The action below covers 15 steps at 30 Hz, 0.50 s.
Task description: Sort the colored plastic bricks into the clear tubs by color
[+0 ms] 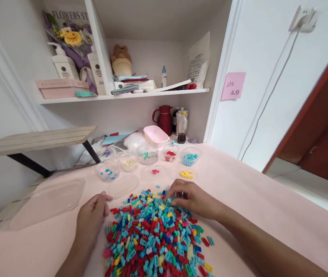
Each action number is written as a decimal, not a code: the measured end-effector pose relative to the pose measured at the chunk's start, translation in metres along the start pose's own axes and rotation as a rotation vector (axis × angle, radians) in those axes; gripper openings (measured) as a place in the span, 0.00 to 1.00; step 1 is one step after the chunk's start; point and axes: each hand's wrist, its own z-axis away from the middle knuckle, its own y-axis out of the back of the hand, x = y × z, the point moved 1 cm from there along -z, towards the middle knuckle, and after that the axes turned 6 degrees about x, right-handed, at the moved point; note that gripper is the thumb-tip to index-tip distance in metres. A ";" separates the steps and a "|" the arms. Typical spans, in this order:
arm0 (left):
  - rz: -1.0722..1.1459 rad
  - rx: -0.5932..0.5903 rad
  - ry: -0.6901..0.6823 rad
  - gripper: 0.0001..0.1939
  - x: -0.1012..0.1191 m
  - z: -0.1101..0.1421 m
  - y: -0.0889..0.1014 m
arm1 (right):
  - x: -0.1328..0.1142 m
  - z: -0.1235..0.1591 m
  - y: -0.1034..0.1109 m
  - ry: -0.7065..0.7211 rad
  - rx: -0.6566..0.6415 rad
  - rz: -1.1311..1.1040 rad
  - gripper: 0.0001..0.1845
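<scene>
A big heap of small plastic pieces (pixel 152 238) in red, blue, teal, yellow and green lies on the pink table (pixel 253 200). My right hand (pixel 191 198) rests on the far edge of the heap, fingertips pinched down among the pieces; what they hold is hidden. My left hand (pixel 91 215) sits curled at the heap's left edge, holding nothing that I can see. Beyond the heap stand several small clear tubs with sorted pieces: dark blue (pixel 107 172), pale yellow (pixel 129 163), green (pixel 147 155), red (pixel 169 153), light blue (pixel 190 157).
A clear lid (pixel 48 202) lies at the left. Small lids hold pink pieces (pixel 155 171) and yellow pieces (pixel 187 174). A pink tub (pixel 155 134), red jug (pixel 164 119) and bottles (pixel 182 127) stand at the back. A shelf (pixel 123 95) hangs above, a wooden board (pixel 37 139) at left.
</scene>
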 end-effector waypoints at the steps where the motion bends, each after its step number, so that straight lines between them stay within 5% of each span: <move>1: 0.001 -0.001 -0.002 0.24 0.000 0.000 0.000 | 0.000 0.000 0.004 -0.046 0.017 -0.104 0.09; 8: -0.011 -0.010 -0.012 0.23 -0.001 -0.003 0.000 | 0.006 0.000 0.017 -0.320 0.082 -0.937 0.19; 11: 0.018 -0.017 0.015 0.23 -0.002 -0.003 0.000 | 0.008 0.000 0.016 -0.348 0.055 -0.905 0.20; 15: 0.022 -0.029 0.022 0.23 -0.001 -0.002 0.000 | 0.010 0.002 0.016 -0.317 -0.018 -0.419 0.14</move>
